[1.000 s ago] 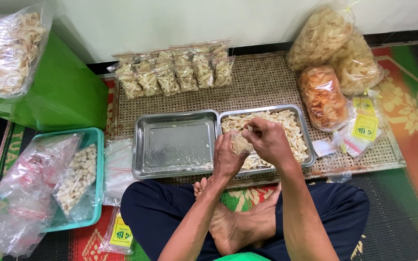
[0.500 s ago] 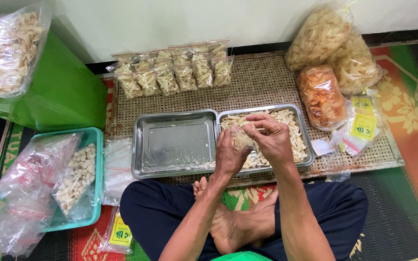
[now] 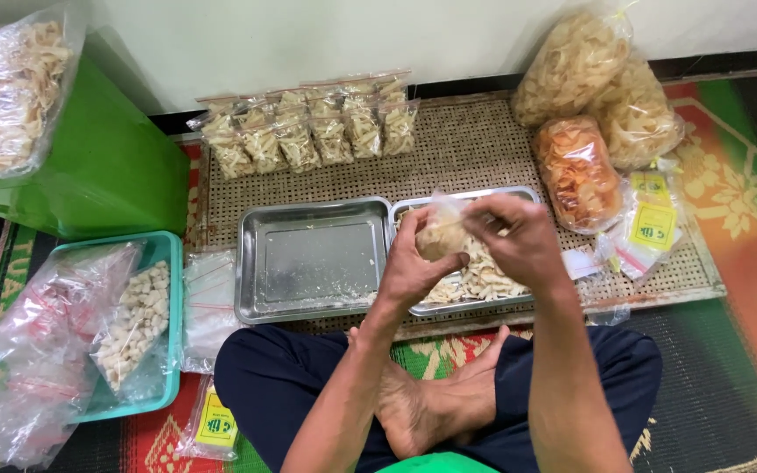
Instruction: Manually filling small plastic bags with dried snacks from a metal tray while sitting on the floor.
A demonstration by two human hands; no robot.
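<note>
Small clear plastic bag of pale chips (image 3: 439, 235) upright at frame centre, clamped in left hand (image 3: 413, 263); right hand (image 3: 519, 238) pinched its top, from right, above steel tray of chips (image 3: 484, 278).

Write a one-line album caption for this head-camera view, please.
Seated cross-legged, a person's left hand and right hand hold a small clear bag of pale chips above a steel tray.

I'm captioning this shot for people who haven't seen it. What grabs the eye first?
At centre, the left hand and right hand hold a small clear bag of pale chips over two steel trays, the right one holding chips. Behind, a row of filled bags lines the wall. An orange chip sack stands out at right.
</note>
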